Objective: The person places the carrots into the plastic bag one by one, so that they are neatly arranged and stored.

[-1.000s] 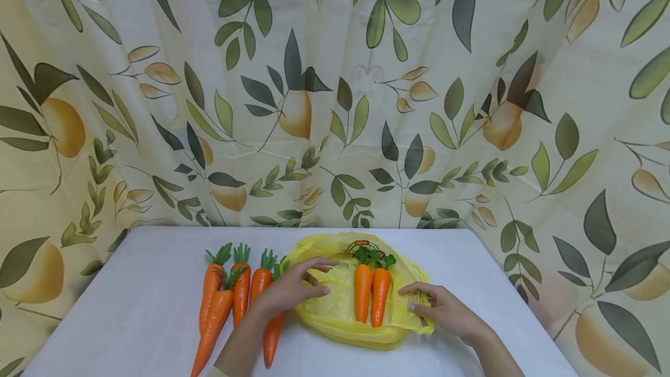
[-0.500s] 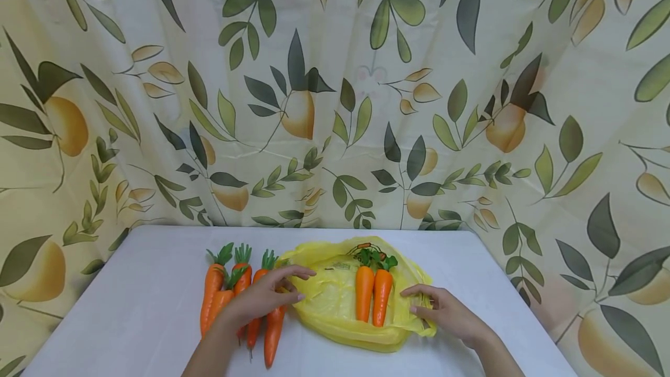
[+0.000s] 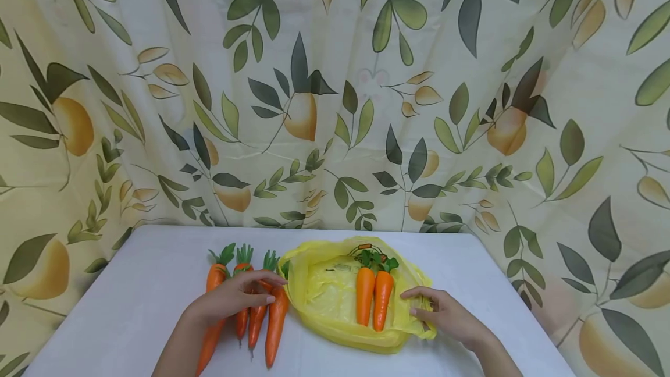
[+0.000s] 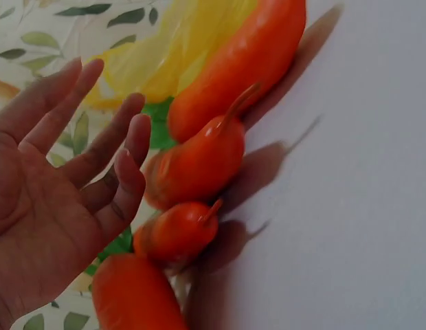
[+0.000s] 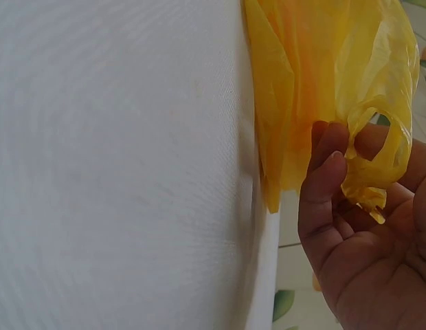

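Note:
A yellow plastic bag [image 3: 327, 295] lies spread on the table, with two carrots [image 3: 364, 298] side by side on it, green tops away from me. My right hand [image 3: 447, 316] grips the bag's right edge; in the right wrist view the bag's handle loop [image 5: 381, 161] passes between its curled fingers. To the left of the bag lie several loose carrots, the rightmost carrot [image 3: 275, 330] nearest the bag. Over them hovers my left hand [image 3: 227, 297], hiding parts of them. In the left wrist view its fingers [image 4: 106, 148] are spread and loosely bent, holding nothing, beside the carrots [image 4: 199, 161].
A white-covered table [image 3: 125, 307] carries everything. Behind it and at both sides hangs a curtain [image 3: 335, 103] printed with leaves and fruit. White cloth shows left of the loose carrots and right of the bag.
My left hand has moved left from above the bag to above the loose carrots. My right hand stays at the bag's right edge. The carrots on the bag lie as before.

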